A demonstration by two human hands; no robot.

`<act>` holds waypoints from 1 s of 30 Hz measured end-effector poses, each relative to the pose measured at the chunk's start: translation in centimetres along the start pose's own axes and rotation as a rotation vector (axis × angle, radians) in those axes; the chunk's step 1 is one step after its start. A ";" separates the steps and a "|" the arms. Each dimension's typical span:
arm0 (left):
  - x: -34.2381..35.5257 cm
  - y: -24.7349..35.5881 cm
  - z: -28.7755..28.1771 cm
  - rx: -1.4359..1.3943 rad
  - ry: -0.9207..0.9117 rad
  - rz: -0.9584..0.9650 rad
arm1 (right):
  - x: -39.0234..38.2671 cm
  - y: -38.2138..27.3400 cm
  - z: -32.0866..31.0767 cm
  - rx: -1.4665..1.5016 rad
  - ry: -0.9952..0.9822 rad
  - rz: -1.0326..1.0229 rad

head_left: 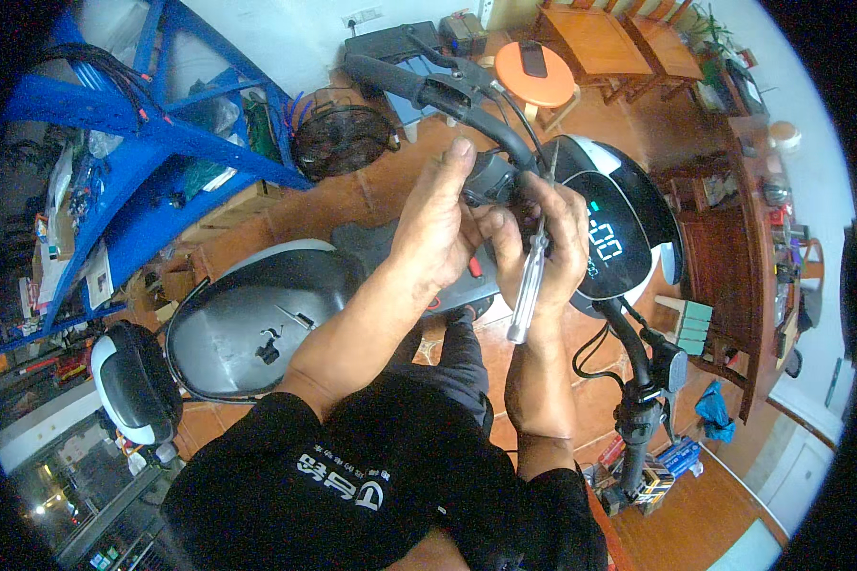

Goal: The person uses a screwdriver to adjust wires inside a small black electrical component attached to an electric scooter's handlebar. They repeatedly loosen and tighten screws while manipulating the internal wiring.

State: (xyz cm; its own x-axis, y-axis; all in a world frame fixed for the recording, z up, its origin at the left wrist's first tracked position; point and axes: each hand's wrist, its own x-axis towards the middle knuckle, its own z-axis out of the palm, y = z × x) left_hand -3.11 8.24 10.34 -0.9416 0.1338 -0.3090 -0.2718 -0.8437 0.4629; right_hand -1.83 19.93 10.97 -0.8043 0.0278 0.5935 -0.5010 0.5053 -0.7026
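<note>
An electric scooter's handlebar (481, 116) reaches up and to the left in front of me. My left hand (433, 219) is at its inner end, thumb up and fingers curled round a black switch housing (491, 179). Close beside it, my right hand (560, 233) is closed on a screwdriver (531, 285) with a clear handle; the shaft points up past the fingers. The right thumb and fingertips meet near the housing, and what they touch there is hidden. Right of this hand, the scooter's round display (607, 243) is lit.
The scooter's black seat (267, 309) lies to the left, with small loose parts on it. A blue metal shelf (152, 133) fills the upper left. The other handlebar grip (632, 452) is at lower right. An orange stool (533, 76) with a phone stands beyond; a wooden cabinet (714, 276) is on the right.
</note>
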 end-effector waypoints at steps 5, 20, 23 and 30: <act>0.1 -0.1 0.3 0.028 0.043 0.067 | 0.4 0.4 -0.3 0.008 -0.060 0.023; 1.5 0.6 -2.1 0.112 0.089 0.048 | 0.0 1.4 -1.6 0.364 -0.114 0.139; 1.4 0.7 -2.3 0.045 0.127 0.009 | 0.1 2.6 -1.5 0.511 -0.147 0.016; 1.3 1.5 -2.3 0.064 0.014 -0.052 | -0.4 0.3 -1.0 0.624 -0.214 0.285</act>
State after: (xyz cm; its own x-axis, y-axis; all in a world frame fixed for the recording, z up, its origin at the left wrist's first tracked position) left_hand -4.30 5.95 8.76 -0.9232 0.1685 -0.3454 -0.3326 -0.8007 0.4982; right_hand -1.32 20.96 10.88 -0.9440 -0.1168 0.3087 -0.3001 -0.0851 -0.9501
